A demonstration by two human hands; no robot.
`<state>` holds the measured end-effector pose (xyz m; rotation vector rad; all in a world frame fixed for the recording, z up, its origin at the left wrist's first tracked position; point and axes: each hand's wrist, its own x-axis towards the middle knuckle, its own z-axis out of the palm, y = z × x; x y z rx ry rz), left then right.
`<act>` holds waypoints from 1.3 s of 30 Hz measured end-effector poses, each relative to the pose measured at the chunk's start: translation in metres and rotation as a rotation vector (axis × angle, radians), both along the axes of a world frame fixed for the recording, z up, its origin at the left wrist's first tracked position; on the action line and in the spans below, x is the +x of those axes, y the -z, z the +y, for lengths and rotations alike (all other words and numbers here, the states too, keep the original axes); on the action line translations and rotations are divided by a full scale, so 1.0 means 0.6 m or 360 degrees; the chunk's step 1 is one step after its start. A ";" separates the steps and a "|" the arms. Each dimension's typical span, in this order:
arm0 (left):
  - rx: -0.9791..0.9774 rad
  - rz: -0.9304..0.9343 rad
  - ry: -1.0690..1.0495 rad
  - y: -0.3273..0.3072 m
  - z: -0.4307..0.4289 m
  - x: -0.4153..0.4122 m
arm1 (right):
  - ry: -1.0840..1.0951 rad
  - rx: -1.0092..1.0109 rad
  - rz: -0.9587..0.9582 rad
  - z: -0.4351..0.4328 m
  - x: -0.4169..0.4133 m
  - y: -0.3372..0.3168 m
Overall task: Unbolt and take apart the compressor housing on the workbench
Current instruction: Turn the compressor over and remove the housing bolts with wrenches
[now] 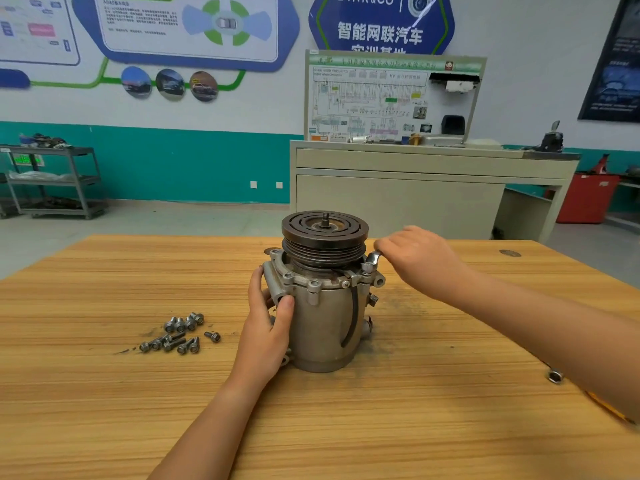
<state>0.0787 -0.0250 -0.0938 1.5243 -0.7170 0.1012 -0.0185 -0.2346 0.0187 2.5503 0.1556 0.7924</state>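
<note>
A grey metal compressor [325,327] stands upright in the middle of the wooden workbench [138,410], its dark grooved pulley [325,237] on top. My left hand [270,327] grips the housing's left side, thumb on the front under the flange. My right hand [415,258] holds a small metal wrench [371,261] whose end sits on a bolt at the right of the top flange. Several loose bolts [180,332] lie in a heap on the bench to the left.
A small metal nut or socket [555,376] lies at the bench's right, beside my right forearm. Beyond the bench stand a beige training cabinet [398,192], a grey shelf cart [55,181] at far left and a red bin [588,199] at right.
</note>
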 end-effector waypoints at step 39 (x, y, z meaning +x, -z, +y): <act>0.0018 0.0025 -0.0026 0.007 -0.002 0.001 | 0.0539 -0.0052 0.0341 0.045 -0.098 -0.023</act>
